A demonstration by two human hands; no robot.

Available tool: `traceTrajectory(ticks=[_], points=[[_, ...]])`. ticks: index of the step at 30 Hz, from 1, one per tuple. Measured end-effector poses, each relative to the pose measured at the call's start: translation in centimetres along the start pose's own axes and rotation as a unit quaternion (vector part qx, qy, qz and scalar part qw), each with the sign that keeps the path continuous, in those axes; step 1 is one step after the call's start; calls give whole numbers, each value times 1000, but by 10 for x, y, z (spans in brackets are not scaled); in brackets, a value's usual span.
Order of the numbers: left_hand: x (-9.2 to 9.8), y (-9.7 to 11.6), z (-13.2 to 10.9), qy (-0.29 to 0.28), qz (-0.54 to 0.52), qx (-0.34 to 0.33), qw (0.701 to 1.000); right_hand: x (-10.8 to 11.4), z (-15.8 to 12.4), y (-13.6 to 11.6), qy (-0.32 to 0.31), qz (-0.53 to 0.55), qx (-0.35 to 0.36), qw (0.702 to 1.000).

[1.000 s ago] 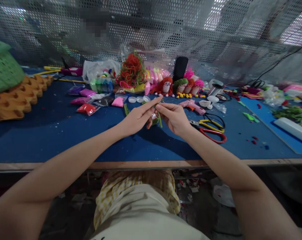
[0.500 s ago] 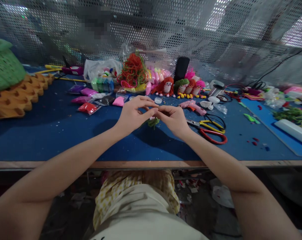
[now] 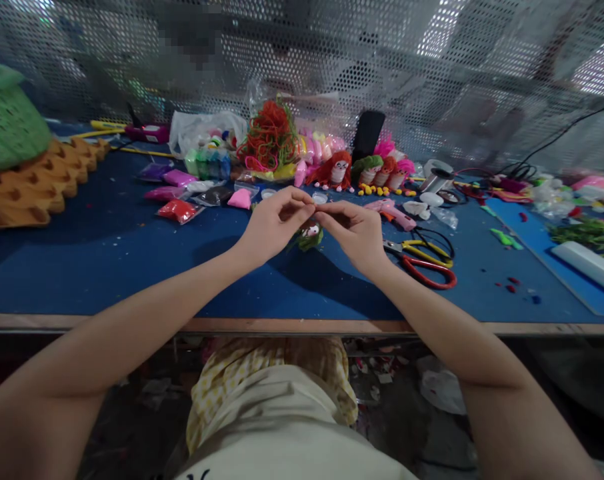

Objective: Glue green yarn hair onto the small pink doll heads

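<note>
My left hand point(image 3: 277, 223) and my right hand point(image 3: 355, 233) meet fingertip to fingertip above the middle of the table. Both are closed in a pinch; whatever lies between the fingertips is too small to make out. Just below the fingers is a small doll point(image 3: 309, 235) with a pale face and green yarn hair, partly hidden behind the hands. Scissors point(image 3: 422, 260) with red and yellow handles lie right of my right hand. A pink glue gun point(image 3: 395, 213) rests just beyond them. Behind the fingers stands a small clear round lid point(image 3: 320, 199).
Finished yarn-haired dolls point(image 3: 338, 170) stand along the back beside a heap of orange and green yarn point(image 3: 267, 140). Small bags of coloured clay point(image 3: 179, 211) lie at left, near an orange egg tray point(image 3: 42, 190) and a green basket point(image 3: 12, 117). A blue board point(image 3: 542, 247) is at right.
My hands have drawn slightly apart at the palms, still pinching at the fingertips. More of the doll's pale face now shows beneath them.
</note>
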State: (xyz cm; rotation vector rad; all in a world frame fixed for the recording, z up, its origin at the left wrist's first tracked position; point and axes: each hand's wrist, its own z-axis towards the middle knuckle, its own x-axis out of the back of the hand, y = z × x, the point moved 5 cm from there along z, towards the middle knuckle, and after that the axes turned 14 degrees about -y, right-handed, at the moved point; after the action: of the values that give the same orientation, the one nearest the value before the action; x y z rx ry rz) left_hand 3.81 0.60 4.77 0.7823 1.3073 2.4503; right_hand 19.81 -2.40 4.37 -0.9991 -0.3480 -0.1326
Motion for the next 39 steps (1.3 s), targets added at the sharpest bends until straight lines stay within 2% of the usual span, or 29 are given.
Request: traceTrajectory(ticks=[4, 10, 13, 16, 19, 23, 32, 39], points=[[-4, -3, -1, 7, -79, -5, 997, 1, 0, 3, 11, 31, -14, 999], [-2, -9, 0, 75, -235, 9, 969, 3, 3, 20, 66, 163, -73, 982], [-3, -9, 0, 79, -247, 12, 966, -2, 3, 24, 52, 224, -96, 968], [-6, -8, -2, 63, -205, 11, 977, -8, 0, 23, 45, 257, -89, 961], [-10, -9, -3, 48, -164, 18, 985, -9, -2, 21, 58, 257, -84, 961], [-10, -13, -5, 55, -139, 35, 988, -9, -2, 20, 51, 255, -84, 962], [-11, -19, -5, 82, -236, 97, 963, -11, -2, 21, 9, 182, -82, 980], [-13, -25, -4, 59, -267, 121, 954, -9, -3, 13, -7, 142, -61, 988]])
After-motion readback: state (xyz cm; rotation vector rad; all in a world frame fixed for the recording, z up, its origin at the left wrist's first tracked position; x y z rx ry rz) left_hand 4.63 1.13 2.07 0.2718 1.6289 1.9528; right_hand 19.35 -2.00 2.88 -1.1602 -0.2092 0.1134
